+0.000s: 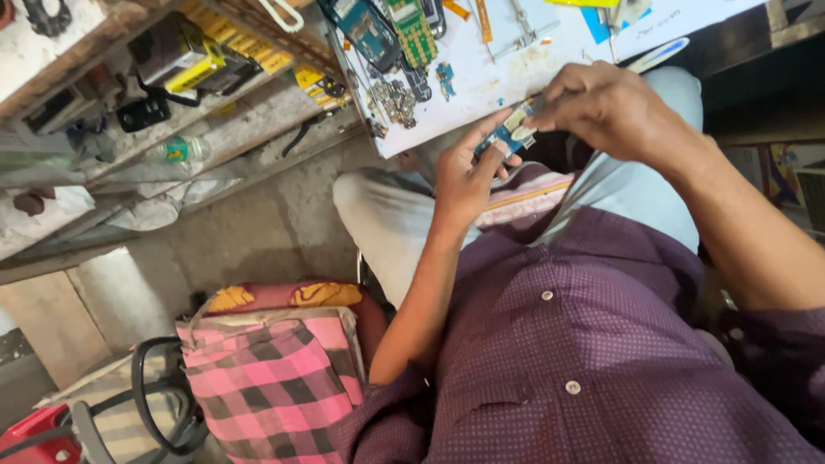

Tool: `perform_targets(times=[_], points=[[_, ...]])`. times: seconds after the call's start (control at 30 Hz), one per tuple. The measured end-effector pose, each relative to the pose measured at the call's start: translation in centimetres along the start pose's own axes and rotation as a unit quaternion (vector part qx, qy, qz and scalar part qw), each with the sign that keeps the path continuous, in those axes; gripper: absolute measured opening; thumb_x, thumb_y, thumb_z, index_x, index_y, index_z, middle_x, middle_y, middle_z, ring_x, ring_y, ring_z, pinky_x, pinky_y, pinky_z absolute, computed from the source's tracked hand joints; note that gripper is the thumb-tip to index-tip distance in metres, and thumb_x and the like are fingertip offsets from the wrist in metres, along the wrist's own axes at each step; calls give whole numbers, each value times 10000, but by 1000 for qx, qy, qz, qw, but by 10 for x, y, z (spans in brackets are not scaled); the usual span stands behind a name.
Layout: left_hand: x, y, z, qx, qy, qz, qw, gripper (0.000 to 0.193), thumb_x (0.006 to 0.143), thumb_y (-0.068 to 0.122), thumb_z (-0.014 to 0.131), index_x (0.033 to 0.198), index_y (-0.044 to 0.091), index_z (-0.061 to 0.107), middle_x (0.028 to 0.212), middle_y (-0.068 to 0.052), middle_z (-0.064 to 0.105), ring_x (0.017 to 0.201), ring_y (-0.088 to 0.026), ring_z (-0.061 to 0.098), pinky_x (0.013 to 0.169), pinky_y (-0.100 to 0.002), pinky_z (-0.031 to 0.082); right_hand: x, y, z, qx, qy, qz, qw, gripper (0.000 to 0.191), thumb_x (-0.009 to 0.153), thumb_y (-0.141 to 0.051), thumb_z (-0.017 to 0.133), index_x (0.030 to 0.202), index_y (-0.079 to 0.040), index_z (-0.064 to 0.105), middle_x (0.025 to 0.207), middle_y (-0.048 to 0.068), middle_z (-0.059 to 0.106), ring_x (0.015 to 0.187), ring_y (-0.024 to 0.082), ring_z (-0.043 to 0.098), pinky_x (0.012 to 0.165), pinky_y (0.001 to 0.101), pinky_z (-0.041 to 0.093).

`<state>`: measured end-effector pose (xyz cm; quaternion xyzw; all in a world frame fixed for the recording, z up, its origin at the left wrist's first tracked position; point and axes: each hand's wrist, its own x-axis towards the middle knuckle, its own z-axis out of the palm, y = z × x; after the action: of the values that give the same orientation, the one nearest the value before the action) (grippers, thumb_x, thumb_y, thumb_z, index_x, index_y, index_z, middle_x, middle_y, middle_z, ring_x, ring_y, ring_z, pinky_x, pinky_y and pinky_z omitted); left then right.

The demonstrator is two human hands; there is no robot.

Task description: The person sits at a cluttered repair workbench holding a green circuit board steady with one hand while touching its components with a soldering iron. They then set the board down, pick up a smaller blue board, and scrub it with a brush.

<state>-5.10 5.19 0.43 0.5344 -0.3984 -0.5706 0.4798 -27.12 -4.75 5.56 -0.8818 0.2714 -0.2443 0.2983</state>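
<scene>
While the small board (509, 131) is pinched between the left hand (464, 176) below and the right hand (606, 107) above, it should be kept steady and gripped by its edges only.

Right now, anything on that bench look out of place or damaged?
Nothing looks broken. The white work board juts past the bench edge over the person's lap. Bare circuit boards and a heap of small metal parts lie loose on it. Both hands hold a small board.
</scene>
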Motion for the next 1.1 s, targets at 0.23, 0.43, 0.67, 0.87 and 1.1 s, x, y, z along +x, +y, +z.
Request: perform_targets(times=[0.23,0.43,0.67,0.87,1.1], points=[[1,7,3,-66,1,22,998,459,1054,57,578,1507,7,526,1215,-81,700,946,-125,713,753,-246,564,-8,-15,-11,-16,149,107,983,293,984,57,730,1245,-68,767,1033,100,703,948,254,695,827,334,539],[0,4,6,-64,-2,26,998,475,1058,67,585,1523,0,513,1268,-90,689,986,-144,716,770,-254,568,-13,-42,15,77,181,164,967,282,967,10,746,1238,-67,754,1043,140,738,893,243,711,766,330,539],[-3,5,5,-61,5,26,998,469,1060,76,584,1517,-9,518,1247,-79,697,972,-133,708,784,-244,558,-7,-40,20,54,168,128,976,292,967,27,733,1240,-75,755,1091,147,737,988,271,731,825,335,569],[-2,9,4,-65,14,44,997,454,1086,77,585,1526,-16,524,1182,-100,717,980,-134,709,801,-252,564,-14,-37,19,64,151,164,973,290,958,25,722,1226,-78,762,1065,132,739,859,243,704,727,328,532],[-2,8,6,-75,24,28,997,455,1059,74,581,1502,-16,524,1207,-88,701,965,-141,718,765,-252,575,-16,-38,15,82,178,191,962,289,975,7,744,1251,-76,755,1001,117,727,801,228,676,713,326,503]])
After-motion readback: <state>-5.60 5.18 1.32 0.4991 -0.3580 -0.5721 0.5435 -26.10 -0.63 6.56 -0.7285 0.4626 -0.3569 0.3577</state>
